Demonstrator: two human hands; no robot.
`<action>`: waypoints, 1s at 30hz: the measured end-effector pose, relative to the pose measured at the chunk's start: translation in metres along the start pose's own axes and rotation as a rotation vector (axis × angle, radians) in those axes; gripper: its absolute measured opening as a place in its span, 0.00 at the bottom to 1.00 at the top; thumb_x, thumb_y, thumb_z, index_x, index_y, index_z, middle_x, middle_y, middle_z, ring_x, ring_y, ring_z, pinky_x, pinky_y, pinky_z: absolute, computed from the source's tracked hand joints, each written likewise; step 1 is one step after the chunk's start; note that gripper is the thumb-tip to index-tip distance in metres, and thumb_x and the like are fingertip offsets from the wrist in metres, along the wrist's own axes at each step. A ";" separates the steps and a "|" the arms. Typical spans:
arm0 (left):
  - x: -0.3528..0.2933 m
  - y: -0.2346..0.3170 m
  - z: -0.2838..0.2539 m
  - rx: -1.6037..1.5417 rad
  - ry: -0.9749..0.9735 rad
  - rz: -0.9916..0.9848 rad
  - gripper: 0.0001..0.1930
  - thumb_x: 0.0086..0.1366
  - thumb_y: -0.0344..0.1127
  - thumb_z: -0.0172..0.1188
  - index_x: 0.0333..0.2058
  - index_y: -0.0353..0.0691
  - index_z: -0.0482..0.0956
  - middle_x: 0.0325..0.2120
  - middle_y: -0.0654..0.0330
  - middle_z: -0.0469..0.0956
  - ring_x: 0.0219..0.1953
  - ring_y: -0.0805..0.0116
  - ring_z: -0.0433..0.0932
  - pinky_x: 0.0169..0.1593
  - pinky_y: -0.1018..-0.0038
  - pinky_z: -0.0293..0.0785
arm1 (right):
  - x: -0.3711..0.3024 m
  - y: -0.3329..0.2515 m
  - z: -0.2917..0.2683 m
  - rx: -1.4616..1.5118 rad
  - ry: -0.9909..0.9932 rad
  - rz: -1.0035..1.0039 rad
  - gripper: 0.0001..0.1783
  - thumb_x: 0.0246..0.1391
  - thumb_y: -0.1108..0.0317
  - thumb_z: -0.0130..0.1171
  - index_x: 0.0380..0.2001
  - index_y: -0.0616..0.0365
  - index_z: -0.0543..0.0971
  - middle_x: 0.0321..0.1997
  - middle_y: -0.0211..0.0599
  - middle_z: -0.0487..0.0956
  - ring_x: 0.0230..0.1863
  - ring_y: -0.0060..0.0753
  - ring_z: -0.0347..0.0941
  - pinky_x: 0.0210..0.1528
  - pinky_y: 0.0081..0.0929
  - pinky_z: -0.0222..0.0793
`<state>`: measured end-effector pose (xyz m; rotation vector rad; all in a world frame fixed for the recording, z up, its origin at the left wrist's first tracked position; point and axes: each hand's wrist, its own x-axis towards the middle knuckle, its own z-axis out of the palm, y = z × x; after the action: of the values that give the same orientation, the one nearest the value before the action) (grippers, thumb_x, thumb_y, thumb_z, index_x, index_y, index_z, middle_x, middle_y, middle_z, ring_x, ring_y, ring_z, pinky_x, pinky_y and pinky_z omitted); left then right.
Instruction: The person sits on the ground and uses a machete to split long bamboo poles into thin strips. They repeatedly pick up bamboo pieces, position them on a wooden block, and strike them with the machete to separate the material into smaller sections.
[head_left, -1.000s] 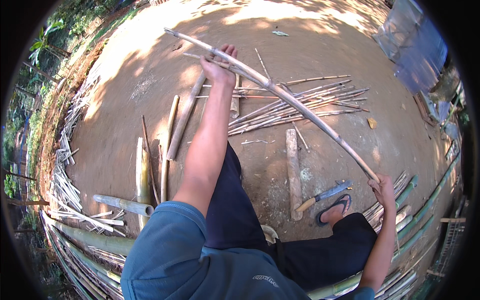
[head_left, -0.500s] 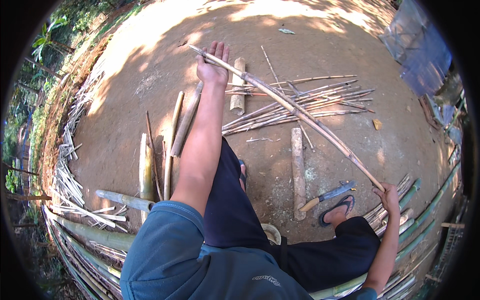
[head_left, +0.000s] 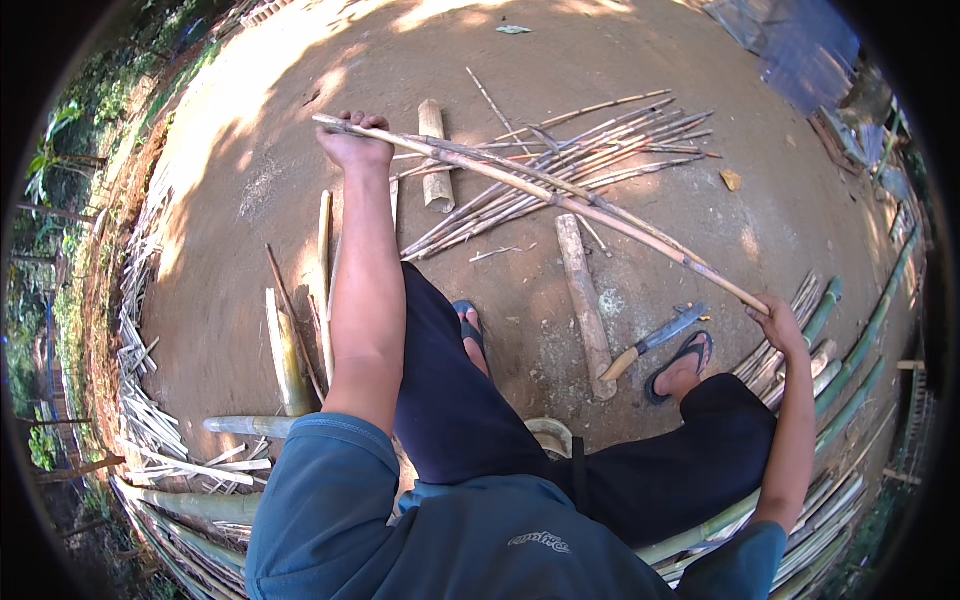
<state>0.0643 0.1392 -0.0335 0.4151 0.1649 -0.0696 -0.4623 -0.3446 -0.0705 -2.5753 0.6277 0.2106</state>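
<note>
My left hand (head_left: 357, 146), arm stretched out to the far left, has its fingers curled over the upper end of a long thin bamboo stick (head_left: 728, 284). At the lower right, my right hand (head_left: 780, 326) grips the other end of it. The stick slants across in front of me and looks doubled along its middle; whether that is a side branch or a second stick I cannot tell. Beneath and beyond it lies a loose pile of similar thin sticks (head_left: 560, 172) on the ground. My right fingers are partly hidden behind the hand.
A machete (head_left: 672, 328) with a wooden handle lies by my right foot, beside a short log (head_left: 584, 300). Another short log (head_left: 433, 150) lies under the pile's left side. Green bamboo poles (head_left: 860, 340) stand to the right; pale split strips (head_left: 150, 400) are heaped at the left.
My left fingers, spread out under the stick before, have now curled round it. The view has shifted, and the stick lies at a flatter slant.
</note>
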 end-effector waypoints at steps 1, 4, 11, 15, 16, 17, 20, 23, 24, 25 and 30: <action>-0.019 -0.007 0.013 -0.003 0.119 0.009 0.23 0.69 0.58 0.39 0.24 0.47 0.59 0.14 0.69 0.58 0.13 0.75 0.56 0.19 0.78 0.62 | -0.002 -0.002 -0.003 -0.006 0.005 0.007 0.12 0.53 0.66 0.63 0.37 0.63 0.79 0.30 0.49 0.77 0.33 0.47 0.73 0.39 0.37 0.67; -0.007 0.005 0.012 0.191 0.245 -0.069 0.22 0.69 0.53 0.45 0.21 0.47 0.56 0.13 0.69 0.56 0.12 0.74 0.54 0.19 0.77 0.62 | 0.000 -0.009 -0.007 -0.063 0.010 0.012 0.14 0.53 0.62 0.64 0.34 0.63 0.77 0.30 0.50 0.75 0.34 0.51 0.72 0.39 0.39 0.67; -0.008 0.003 0.002 0.181 0.240 -0.193 0.25 0.68 0.58 0.47 0.23 0.46 0.55 0.13 0.67 0.53 0.14 0.74 0.56 0.32 0.59 0.70 | 0.001 0.014 -0.009 -0.097 0.056 0.116 0.20 0.52 0.55 0.66 0.31 0.62 0.73 0.28 0.52 0.74 0.33 0.54 0.72 0.36 0.42 0.65; -0.013 0.014 0.005 0.147 0.159 -0.143 0.29 0.66 0.68 0.38 0.26 0.45 0.54 0.13 0.66 0.53 0.14 0.72 0.54 0.36 0.56 0.66 | 0.005 0.015 -0.006 -0.111 0.092 0.104 0.19 0.52 0.57 0.65 0.31 0.62 0.73 0.27 0.51 0.75 0.32 0.53 0.72 0.36 0.41 0.65; -0.019 0.013 0.008 0.111 0.133 -0.142 0.30 0.65 0.70 0.35 0.25 0.45 0.54 0.13 0.65 0.53 0.14 0.71 0.54 0.35 0.58 0.66 | 0.006 0.015 -0.005 -0.111 0.099 0.109 0.18 0.52 0.58 0.65 0.31 0.62 0.73 0.27 0.51 0.75 0.32 0.53 0.72 0.35 0.41 0.65; -0.024 0.012 0.011 0.094 0.138 -0.147 0.30 0.65 0.69 0.34 0.24 0.45 0.54 0.13 0.65 0.54 0.14 0.71 0.54 0.30 0.63 0.63 | 0.006 0.016 -0.004 -0.103 0.110 0.109 0.17 0.52 0.59 0.65 0.31 0.62 0.73 0.27 0.50 0.75 0.31 0.52 0.73 0.35 0.41 0.65; -0.032 0.008 0.016 0.035 0.125 -0.172 0.29 0.65 0.67 0.32 0.23 0.45 0.53 0.14 0.63 0.56 0.14 0.69 0.55 0.19 0.72 0.59 | 0.002 0.017 -0.006 -0.080 0.146 0.101 0.14 0.52 0.63 0.65 0.32 0.62 0.74 0.27 0.49 0.75 0.31 0.49 0.73 0.35 0.39 0.66; -0.020 0.007 0.009 -0.007 0.088 -0.180 0.24 0.65 0.60 0.33 0.23 0.45 0.54 0.14 0.64 0.56 0.14 0.68 0.55 0.20 0.72 0.61 | 0.002 0.023 -0.006 -0.055 0.164 0.086 0.11 0.51 0.67 0.64 0.33 0.62 0.75 0.27 0.49 0.76 0.31 0.47 0.74 0.36 0.38 0.67; -0.016 0.007 0.008 -0.017 0.086 -0.158 0.22 0.66 0.56 0.33 0.23 0.45 0.55 0.14 0.64 0.56 0.14 0.69 0.56 0.19 0.72 0.61 | 0.002 0.025 -0.006 -0.056 0.169 0.083 0.11 0.51 0.67 0.64 0.33 0.62 0.76 0.27 0.49 0.77 0.31 0.47 0.74 0.36 0.38 0.68; -0.013 0.005 0.005 -0.029 0.088 -0.139 0.20 0.66 0.53 0.34 0.23 0.45 0.55 0.14 0.64 0.57 0.14 0.69 0.56 0.19 0.72 0.62 | 0.001 0.026 -0.006 -0.061 0.173 0.083 0.10 0.51 0.68 0.64 0.33 0.62 0.77 0.28 0.49 0.77 0.31 0.47 0.74 0.36 0.38 0.68; 0.004 0.008 -0.007 -0.065 0.040 -0.143 0.13 0.65 0.43 0.33 0.23 0.45 0.56 0.13 0.65 0.56 0.14 0.72 0.56 0.19 0.75 0.62 | 0.003 0.023 -0.004 -0.065 0.159 0.090 0.11 0.51 0.66 0.64 0.34 0.61 0.78 0.28 0.50 0.78 0.33 0.49 0.76 0.37 0.38 0.68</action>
<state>0.0676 0.1494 -0.0373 0.3392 0.2357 -0.1963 -0.4701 -0.3654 -0.0777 -2.6472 0.8081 0.0573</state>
